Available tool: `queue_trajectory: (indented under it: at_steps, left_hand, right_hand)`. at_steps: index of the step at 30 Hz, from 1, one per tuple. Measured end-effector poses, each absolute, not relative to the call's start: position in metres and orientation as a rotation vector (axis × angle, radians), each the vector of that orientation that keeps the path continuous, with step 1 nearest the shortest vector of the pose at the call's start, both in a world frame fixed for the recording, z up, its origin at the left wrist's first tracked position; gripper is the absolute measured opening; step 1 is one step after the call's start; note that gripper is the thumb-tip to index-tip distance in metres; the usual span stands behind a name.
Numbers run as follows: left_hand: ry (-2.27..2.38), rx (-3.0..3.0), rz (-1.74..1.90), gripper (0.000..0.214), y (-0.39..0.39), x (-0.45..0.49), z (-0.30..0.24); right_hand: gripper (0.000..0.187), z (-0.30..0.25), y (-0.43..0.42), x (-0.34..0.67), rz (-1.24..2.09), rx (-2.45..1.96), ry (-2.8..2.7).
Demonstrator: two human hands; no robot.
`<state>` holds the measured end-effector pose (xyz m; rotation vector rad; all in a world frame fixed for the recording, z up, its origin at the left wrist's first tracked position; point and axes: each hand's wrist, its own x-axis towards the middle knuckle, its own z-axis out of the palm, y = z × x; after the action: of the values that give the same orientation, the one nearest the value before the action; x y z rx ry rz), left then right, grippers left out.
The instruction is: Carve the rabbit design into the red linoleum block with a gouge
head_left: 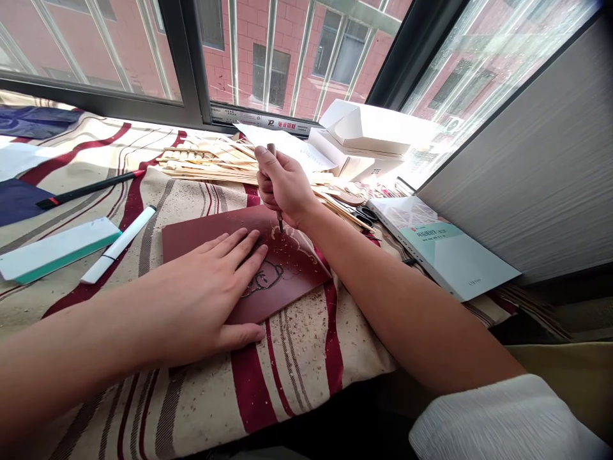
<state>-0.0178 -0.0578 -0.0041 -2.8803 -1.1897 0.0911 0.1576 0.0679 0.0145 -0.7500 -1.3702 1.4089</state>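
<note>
My left hand (201, 294) lies flat with its fingers spread on a dark red linoleum block (292, 275), holding nothing. A line drawing of a face (262, 279) shows on the block just past my fingertips. My right hand (282, 185) grips a small carving gouge (280, 220) in its fist, and the metal tip touches the block near the upper edge. Pale carved patches and curled shavings lie around that tip. Part of the block is hidden under both hands.
A fabric cover with red stripes (306, 358) is strewn with shavings. Around it lie a black pen (90, 190), a white marker (117, 246), a white-and-green block (57, 249), thin wooden strips (205, 160), scissors (361, 214), a book (440, 246) and a white box (364, 137), below a window (287, 57).
</note>
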Motion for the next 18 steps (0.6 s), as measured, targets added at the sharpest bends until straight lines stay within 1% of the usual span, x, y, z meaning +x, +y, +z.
queue_trajectory:
  at_steps: [4, 8, 12, 15, 18]
  left_hand:
    - [-1.238, -2.907, 0.270, 0.106, -0.057, -0.008, 0.009]
    - [-1.235, -2.918, 0.213, 0.107, -0.056, -0.009, 0.008]
    - [-1.253, -2.931, 0.180, 0.105, -0.056, -0.009, 0.007]
    - [-1.281, -2.918, 0.226, 0.105, -0.056, -0.005, 0.012]
    - [-1.281, -2.901, 0.278, 0.105, -0.058, -0.001, 0.017]
  right_hand:
    - [0.048, 0.016, 0.066, 0.152, 1.338, -0.843, -1.428]
    - [0.046, 0.013, 0.067, 0.146, 1.176, -0.903, -1.449]
    - [0.044, 0.006, 0.072, 0.142, 1.122, -0.877, -1.506]
    - [0.045, 0.005, 0.070, 0.138, 1.169, -0.831, -1.627]
    - [0.047, 0.009, 0.062, 0.135, 1.310, -0.731, -1.872]
